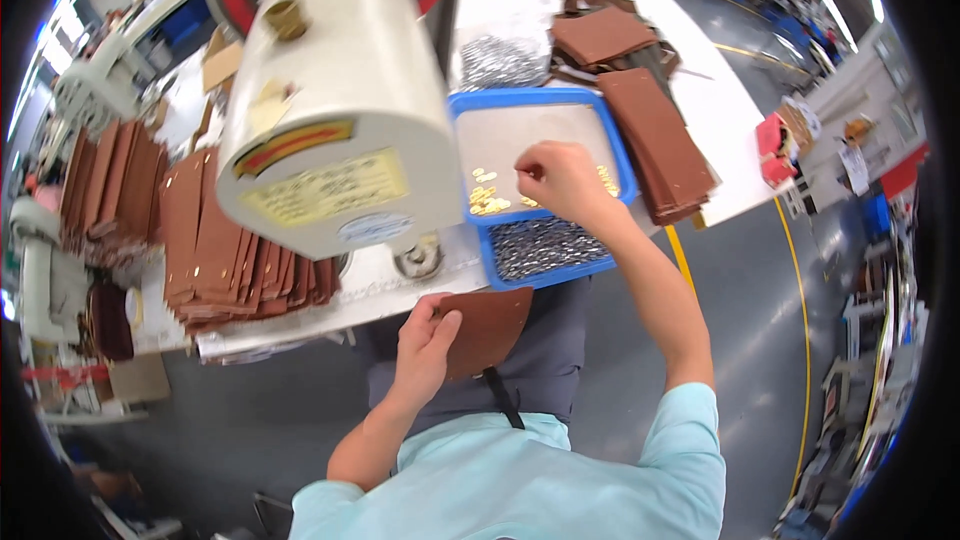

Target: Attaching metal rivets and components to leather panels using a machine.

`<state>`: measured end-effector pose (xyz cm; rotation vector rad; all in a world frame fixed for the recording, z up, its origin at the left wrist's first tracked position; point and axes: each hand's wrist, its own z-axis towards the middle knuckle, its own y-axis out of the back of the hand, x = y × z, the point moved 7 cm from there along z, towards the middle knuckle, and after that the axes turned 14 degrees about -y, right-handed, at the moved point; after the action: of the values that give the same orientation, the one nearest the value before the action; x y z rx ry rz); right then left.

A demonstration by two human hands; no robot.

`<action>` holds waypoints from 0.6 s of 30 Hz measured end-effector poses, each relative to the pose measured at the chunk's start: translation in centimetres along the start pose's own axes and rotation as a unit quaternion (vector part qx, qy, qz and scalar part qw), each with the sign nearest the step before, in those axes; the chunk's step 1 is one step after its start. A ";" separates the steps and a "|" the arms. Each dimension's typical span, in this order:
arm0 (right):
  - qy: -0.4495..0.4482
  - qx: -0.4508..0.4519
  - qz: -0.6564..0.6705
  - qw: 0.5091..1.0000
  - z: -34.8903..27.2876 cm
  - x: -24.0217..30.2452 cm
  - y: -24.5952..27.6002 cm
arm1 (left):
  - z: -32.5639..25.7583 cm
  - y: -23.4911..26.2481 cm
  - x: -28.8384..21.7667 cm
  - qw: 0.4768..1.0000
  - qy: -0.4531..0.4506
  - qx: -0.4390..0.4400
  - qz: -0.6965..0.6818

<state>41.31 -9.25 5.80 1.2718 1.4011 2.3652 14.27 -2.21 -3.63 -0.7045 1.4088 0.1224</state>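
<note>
Brown leather piece (487,328) in left hand (425,348), right hand (560,180) over blue tray (470,110)

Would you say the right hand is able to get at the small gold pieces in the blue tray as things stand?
Probably yes: the right hand is already over the open blue tray, with the gold pieces uncovered just beside its fingers.

A leather-goods factory floor, seen from a press workstation.

A cream-coloured bench press with a red handwheel (330,90) stands on a white worktable (700,90), flanked by stacks of cut brown leather pieces (220,240) and a blue plastic tray of small gold and silver metal fittings (540,190). Beyond lie a grey floor with yellow lane lines (800,310) and further workbenches.
</note>
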 end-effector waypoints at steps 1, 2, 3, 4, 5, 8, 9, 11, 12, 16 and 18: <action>-0.036 0.014 0.090 0.995 -1.9 2.2 0.8 | 0.0 0.4 0.3 1.000 -0.006 -0.015 -0.022; -0.057 0.051 0.138 0.988 -4.4 3.8 1.1 | 0.0 0.5 0.3 0.999 -0.003 -0.035 -0.021; -0.079 0.086 0.182 0.976 -6.8 4.7 0.8 | 0.2 0.1 0.3 0.999 0.004 -0.030 -0.024; -0.004 0.072 0.169 0.983 -8.9 6.1 0.3 | 0.2 -0.3 0.3 0.999 0.011 -0.024 -0.026; 0.071 0.056 0.156 0.984 -10.7 7.4 0.0 | 0.2 -0.4 0.3 0.999 0.013 -0.040 -0.026; 0.089 0.033 0.094 0.991 -14.0 8.4 -1.3 | 0.1 -1.4 -0.2 0.999 0.006 -0.009 -0.033; 0.087 0.039 0.097 0.991 -14.4 8.2 -1.6 | 0.0 -1.3 0.0 0.999 0.010 -0.015 -0.034; 0.021 0.058 0.100 0.993 -14.8 6.9 -2.4 | -0.4 -1.4 0.5 0.999 0.021 0.002 -0.030; 0.004 0.063 0.120 0.991 -14.9 6.8 -2.4 | -0.7 -1.5 0.4 0.999 0.022 0.007 -0.027; 0.029 0.077 0.087 0.993 -14.8 7.3 -2.3 | -0.9 -1.7 0.5 0.998 0.036 0.001 -0.047; 0.047 0.087 0.073 0.992 -14.9 7.5 -2.4 | -0.9 -1.9 0.3 0.999 0.022 0.016 -0.038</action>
<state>25.26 -14.41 5.16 1.3673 1.6274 2.4726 14.43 -4.29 -3.21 -0.7372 1.4210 0.0248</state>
